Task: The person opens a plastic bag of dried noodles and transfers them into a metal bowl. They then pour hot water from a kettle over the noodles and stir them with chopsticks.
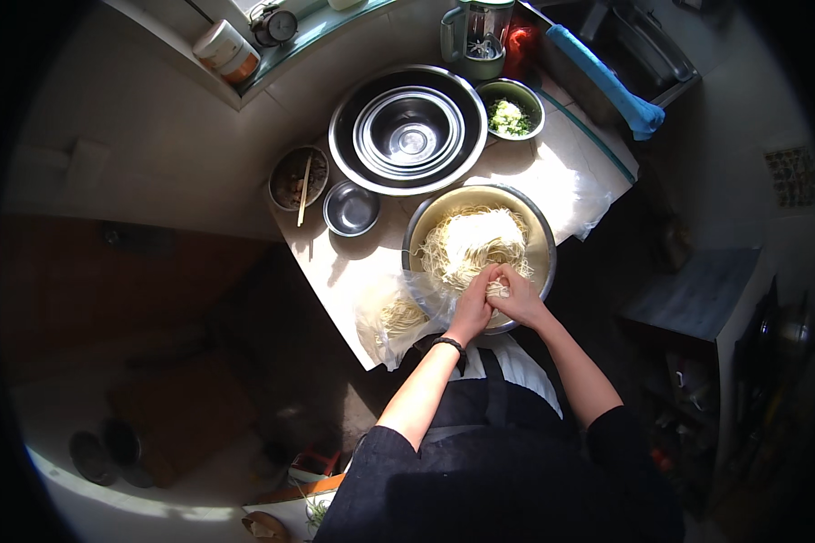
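Observation:
Pale noodles (475, 234) are heaped in a large metal bowl (547, 237) before me. My left hand (473, 309) and my right hand (520, 298) meet over the bowl's near side, both closed around a small bunch of noodles (498, 290). A dark bracelet (448, 343) circles my left wrist. Left of the bowl, more noodles (401, 315) lie in a clear plastic bag (370, 332), whose upper part reaches over the bowl's rim beside my left hand.
Behind stand nested metal bowls (477, 149), a bowl of chopped greens (542, 112) and a blender (483, 41). To the left are a small metal bowl (351, 208) and a bowl with chopsticks (304, 193) across it. A blue cloth (604, 78) hangs at the sink (679, 88).

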The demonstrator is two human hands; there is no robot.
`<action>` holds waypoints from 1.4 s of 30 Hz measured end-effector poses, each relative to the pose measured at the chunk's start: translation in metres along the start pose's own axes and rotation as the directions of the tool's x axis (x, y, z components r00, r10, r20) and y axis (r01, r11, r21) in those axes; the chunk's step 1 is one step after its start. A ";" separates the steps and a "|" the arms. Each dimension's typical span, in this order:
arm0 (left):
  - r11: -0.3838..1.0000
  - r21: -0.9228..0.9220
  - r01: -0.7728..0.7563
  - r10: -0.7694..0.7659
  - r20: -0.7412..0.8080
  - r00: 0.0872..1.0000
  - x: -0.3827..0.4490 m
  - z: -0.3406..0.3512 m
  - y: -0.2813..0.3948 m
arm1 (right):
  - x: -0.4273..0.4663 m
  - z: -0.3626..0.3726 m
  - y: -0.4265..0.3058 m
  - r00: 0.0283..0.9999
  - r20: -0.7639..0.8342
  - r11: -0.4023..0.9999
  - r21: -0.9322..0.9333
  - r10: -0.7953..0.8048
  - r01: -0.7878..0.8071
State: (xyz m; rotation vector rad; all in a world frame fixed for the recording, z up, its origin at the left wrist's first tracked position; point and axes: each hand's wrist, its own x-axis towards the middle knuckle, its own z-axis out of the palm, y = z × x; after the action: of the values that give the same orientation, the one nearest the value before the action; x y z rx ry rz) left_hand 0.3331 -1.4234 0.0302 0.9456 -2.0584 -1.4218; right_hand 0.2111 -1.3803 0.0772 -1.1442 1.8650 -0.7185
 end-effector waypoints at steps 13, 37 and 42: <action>0.968 0.251 0.015 -0.047 0.123 0.991 0.015 -0.006 -0.007 | -0.016 0.012 -0.031 0.985 -0.142 0.991 -0.102 -0.097 0.083; 0.649 0.523 0.553 -0.236 -0.553 0.799 -0.096 -0.116 0.036 | 0.095 0.018 0.027 0.984 0.129 0.720 -0.670 -0.126 0.180; 0.674 -0.549 0.494 -0.731 -0.397 0.555 -0.133 -0.119 -0.019 | 0.098 0.022 0.040 0.997 0.025 0.936 -0.344 -0.067 0.071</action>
State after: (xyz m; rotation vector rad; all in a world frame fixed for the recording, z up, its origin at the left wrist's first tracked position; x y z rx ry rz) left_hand 0.5089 -1.4007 0.0566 1.7892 -0.9280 -1.4880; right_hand 0.1871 -1.4531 0.0004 -1.4369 1.9989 -0.4271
